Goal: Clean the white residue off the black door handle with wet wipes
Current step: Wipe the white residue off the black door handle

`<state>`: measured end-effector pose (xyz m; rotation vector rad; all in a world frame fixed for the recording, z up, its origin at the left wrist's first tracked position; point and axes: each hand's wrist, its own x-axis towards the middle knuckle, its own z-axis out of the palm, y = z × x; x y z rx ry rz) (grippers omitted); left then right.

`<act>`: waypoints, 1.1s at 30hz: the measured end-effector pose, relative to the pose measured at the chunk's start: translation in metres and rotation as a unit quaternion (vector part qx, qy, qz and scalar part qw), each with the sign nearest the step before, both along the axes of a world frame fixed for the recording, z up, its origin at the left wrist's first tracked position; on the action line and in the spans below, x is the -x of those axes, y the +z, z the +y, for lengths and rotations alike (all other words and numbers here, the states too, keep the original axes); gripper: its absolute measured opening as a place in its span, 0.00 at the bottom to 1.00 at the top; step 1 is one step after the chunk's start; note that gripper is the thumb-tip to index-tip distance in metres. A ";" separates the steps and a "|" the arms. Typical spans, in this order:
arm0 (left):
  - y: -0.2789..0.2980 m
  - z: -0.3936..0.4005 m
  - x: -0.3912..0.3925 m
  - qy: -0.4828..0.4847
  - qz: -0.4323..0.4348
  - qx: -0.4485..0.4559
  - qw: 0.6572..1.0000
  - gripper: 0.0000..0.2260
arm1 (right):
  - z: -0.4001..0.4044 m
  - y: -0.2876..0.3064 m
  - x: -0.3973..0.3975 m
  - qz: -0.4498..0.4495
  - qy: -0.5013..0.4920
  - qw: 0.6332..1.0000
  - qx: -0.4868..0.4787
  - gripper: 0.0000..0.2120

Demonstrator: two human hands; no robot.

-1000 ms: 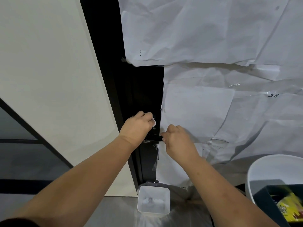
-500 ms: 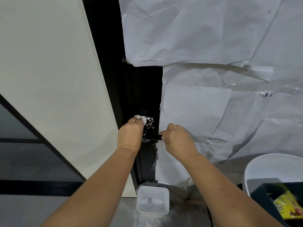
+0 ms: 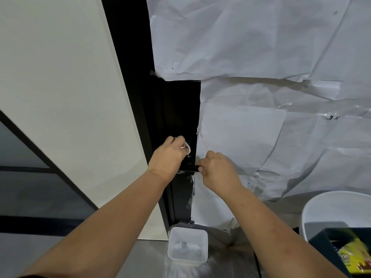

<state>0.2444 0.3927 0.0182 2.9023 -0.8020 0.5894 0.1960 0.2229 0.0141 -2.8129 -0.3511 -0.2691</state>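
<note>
Left hand (image 3: 167,157) is pinching the crumpled white wet wipe (image 3: 187,147) at 12 o'clock above the black metal door handle (image 3: 189,168) — right hand (image 3: 217,169) is clamping its end. Scrub small, firm circles.

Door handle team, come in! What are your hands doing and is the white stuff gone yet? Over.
Left hand rubbing wet wipe on black plate. Right hand gripping door handle end. White residue remains. Nothing blocking.

Both hands (image 3: 167,157) (image 3: 217,167) raised — fingers curled, gripping.
</note>
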 end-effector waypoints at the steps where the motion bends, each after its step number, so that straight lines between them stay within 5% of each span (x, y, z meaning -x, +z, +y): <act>1: 0.002 0.002 0.000 -0.016 0.003 0.005 1.000 0.24 | 0.000 0.000 0.000 0.002 0.000 1.000 -0.003 0.12; 12: -0.010 0.002 0.004 0.065 0.010 0.080 0.995 0.21 | -0.001 0.001 0.000 0.008 0.008 1.000 0.008 0.11; 24: 0.006 0.000 -0.002 -0.013 0.002 -0.051 0.999 0.23 | -0.001 0.003 0.001 0.010 0.003 1.000 0.006 0.11; 33: -0.002 -0.001 0.014 0.121 0.102 0.154 0.975 0.17 | -0.001 0.003 0.000 0.020 0.001 1.000 -0.002 0.12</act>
